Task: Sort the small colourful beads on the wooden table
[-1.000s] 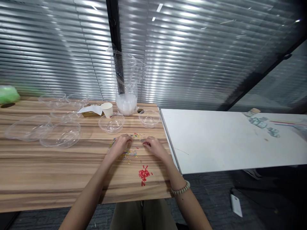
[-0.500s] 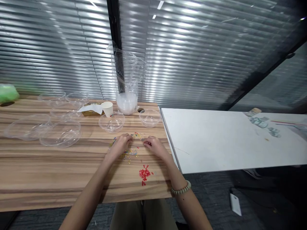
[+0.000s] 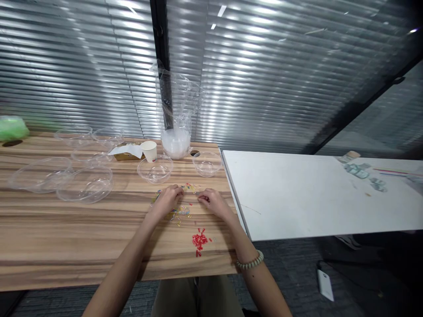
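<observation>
- The left hand [image 3: 170,198] rests over the wood-grain worktop [image 3: 82,233], fingers bent downward among the small mixed-colour pieces [image 3: 181,212]; whether it grips any of them, I cannot tell.
- The right hand [image 3: 211,201] is just across from it, fingers curled inward, pinching small dark-red bits [image 3: 205,198] that show at the fingertips.
- The hands are apart, with a narrow strip of worktop between them.
- The mixed-colour pieces, yellow, blue, red and clear, lie loose in patches: one beside the left wrist, one beyond the gap between the hands, and some on the far side of the left hand.
- A pile of small bright-red pieces [image 3: 199,240] lies nearer the person, between the forearms, a few strays around it.
- A single red piece [image 3: 191,204] lies between the hands, apart from the pile.
- Beyond the hands stand two round clear plastic bowls, the left-hand one [image 3: 155,177] near a white paper cup [image 3: 149,152] and the right-hand one [image 3: 207,172] near the worktop's right edge.
- Behind them, a tall clear plastic bag [image 3: 178,101] holds a stack of whitish translucent bowls [image 3: 176,144].
- More clear plastic bowls [image 3: 85,199] stand to the left, near a gold-coloured box [image 3: 127,156] with a white sheet [image 3: 130,150] on it.
- A beaded bracelet [image 3: 251,261] circles the right forearm.
</observation>
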Tool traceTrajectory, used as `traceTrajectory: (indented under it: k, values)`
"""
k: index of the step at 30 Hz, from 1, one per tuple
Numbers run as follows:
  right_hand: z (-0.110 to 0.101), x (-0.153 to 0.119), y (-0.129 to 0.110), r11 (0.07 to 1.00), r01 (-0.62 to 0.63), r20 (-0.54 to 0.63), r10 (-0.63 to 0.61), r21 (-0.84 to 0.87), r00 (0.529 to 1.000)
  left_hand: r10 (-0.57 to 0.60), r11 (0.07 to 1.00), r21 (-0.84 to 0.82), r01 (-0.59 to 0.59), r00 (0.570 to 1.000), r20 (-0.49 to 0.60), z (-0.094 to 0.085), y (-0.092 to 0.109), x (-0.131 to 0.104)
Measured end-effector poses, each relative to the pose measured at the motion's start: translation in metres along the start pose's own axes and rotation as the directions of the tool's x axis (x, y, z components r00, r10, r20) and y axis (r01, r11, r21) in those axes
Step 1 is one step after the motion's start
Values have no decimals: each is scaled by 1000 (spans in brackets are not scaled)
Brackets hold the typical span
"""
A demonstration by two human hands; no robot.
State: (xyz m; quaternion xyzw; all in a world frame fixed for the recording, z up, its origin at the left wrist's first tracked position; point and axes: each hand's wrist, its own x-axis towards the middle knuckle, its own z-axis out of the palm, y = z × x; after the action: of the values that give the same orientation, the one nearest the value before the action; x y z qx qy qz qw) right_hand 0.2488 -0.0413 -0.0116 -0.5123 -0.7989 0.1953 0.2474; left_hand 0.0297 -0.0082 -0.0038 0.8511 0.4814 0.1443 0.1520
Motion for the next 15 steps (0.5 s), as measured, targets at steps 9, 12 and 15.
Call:
traceTrajectory:
  k: [9, 12, 15]
  values:
    - [4, 0, 5, 998, -9, -10, 9, 57, 1000, -5, 1000, 14, 5, 1000, 3, 2, -2, 0]
    - [4, 0, 5, 997, -6, -14, 7, 74, 1000, -3, 1000, 14, 3, 1000, 4, 1, 0, 0]
    - [3, -1, 4, 997, -14, -10, 15, 73, 1000, 2, 1000, 14, -2, 1000, 4, 0, 1, 0]
